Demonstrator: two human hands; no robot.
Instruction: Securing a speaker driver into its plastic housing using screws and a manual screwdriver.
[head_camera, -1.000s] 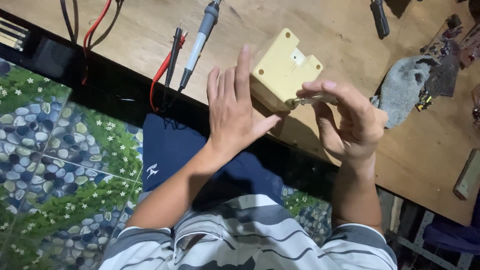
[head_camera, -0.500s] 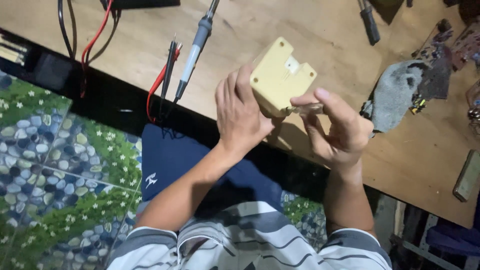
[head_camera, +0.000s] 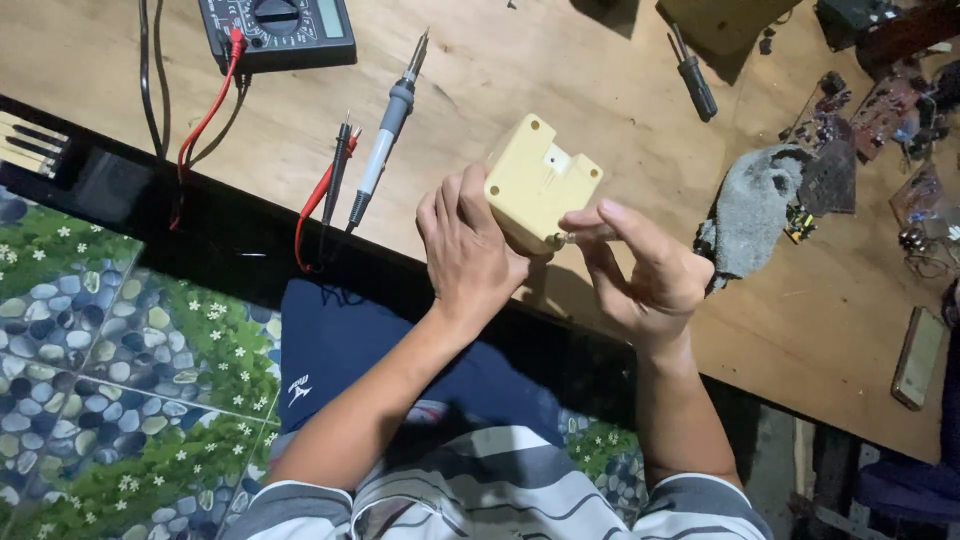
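A yellow box (head_camera: 540, 182) is held above the bench (head_camera: 560, 60), between both hands. It is steadied from its left side by the left hand (head_camera: 468, 250), whose fingers are laid flat against it. A thin tool (head_camera: 585, 237), only partly seen, is pinched in the right hand (head_camera: 645, 270) between thumb and fingers and set against the box's lower corner.

Just left of the left hand, a soldering iron (head_camera: 385, 135) and two probes (head_camera: 335, 175) are laid on the bench, with red and black leads run to a multimeter (head_camera: 275, 28) farther up and left. Right of the right hand, a grey rag (head_camera: 750, 210) is spread, with circuit boards (head_camera: 850, 120) beyond it. Above the box a screwdriver (head_camera: 692, 75) is seen, well apart. Nothing is placed between the hands and the box.
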